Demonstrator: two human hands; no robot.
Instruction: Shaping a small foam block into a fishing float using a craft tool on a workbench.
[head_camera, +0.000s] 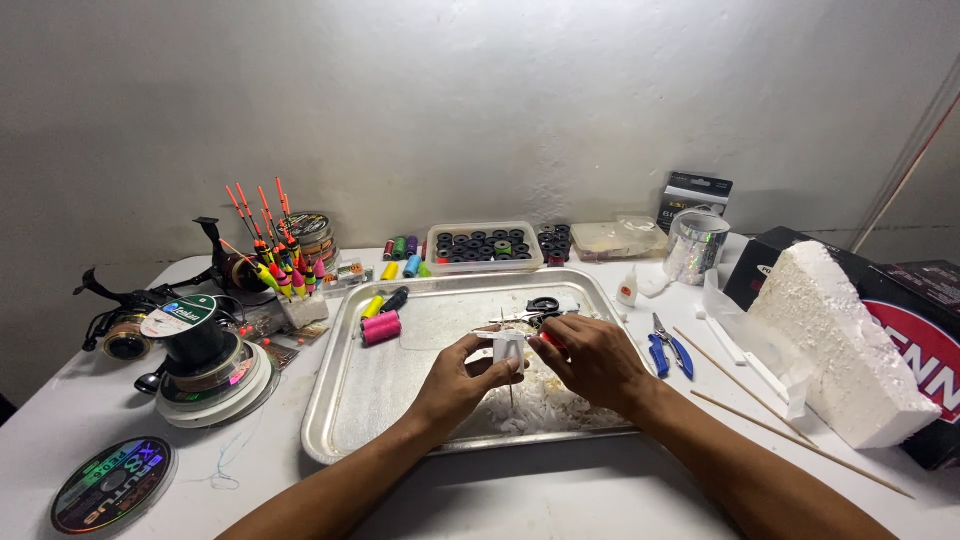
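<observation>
On the far left of the table (560, 500) lies a shiny disc (113, 485). Behind it sits a stack of line spools (205, 360), with a black reel (120, 325) beside it. Bright floats (275, 255) stand in a white block. A big metal tray (375, 400) is in the middle, with a pink thread spool (381, 327) in it.

Over the tray, the left hand (462, 377) pinches a small white foam piece (507, 348) with its fingers curled in. The right hand (590, 358) is closed on the same piece from the other side, with something thin and red in its fingers. White scraps (540, 408) lie under the hands. Scissors (540, 308) rest just behind.

To the right are blue pliers (668, 350), thin sticks (745, 385) and a big foam chunk (850, 340).
</observation>
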